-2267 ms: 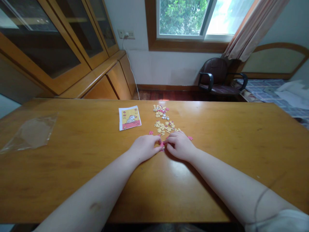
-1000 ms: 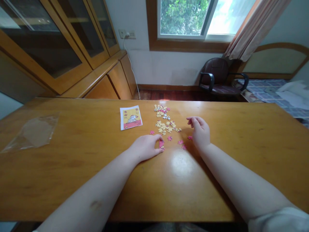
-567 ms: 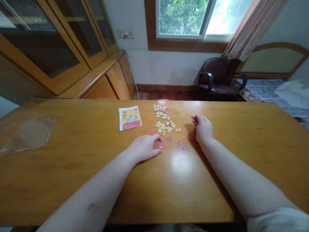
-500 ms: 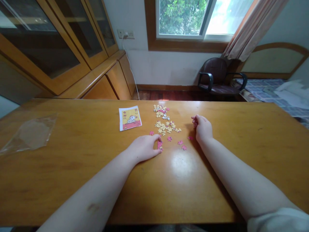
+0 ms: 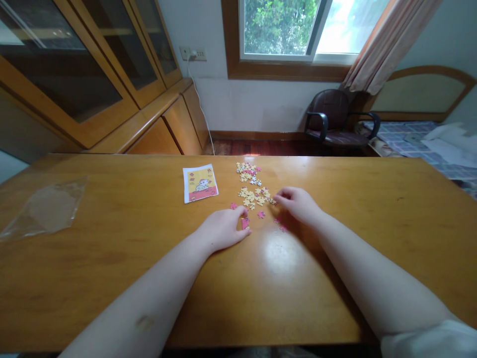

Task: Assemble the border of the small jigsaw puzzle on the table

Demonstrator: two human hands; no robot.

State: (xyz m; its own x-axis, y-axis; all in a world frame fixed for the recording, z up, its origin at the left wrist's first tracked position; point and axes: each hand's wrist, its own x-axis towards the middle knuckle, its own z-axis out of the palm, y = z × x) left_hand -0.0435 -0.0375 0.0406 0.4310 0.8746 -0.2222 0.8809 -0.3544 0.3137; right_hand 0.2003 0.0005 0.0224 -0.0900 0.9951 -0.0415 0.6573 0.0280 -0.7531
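On the table, my left hand (image 5: 225, 228) curves its thumb and fingers around a few pink jigsaw pieces (image 5: 245, 223), holding them against the tabletop. My right hand (image 5: 300, 205) hovers by the right end of a cluster of yellow jigsaw pieces (image 5: 250, 195), its fingers drawn together. Whether a piece is between those fingertips I cannot make out. Loose pink jigsaw pieces (image 5: 261, 215) lie between the hands, some in the right hand's shadow. Behind the yellow cluster sits a mixed pile of jigsaw pieces (image 5: 246, 170).
A picture card (image 5: 201, 184) with a yellow and pink print lies left of the pieces. A clear plastic bag (image 5: 50, 206) rests at the table's left. Beyond the wooden table (image 5: 130, 258) stand a cabinet (image 5: 149, 124) and an office chair (image 5: 331, 117).
My right hand has swung left and slightly nearer, to the edge of the yellow pieces, covering a pink piece's former spot. My left hand stays around the pink pieces.
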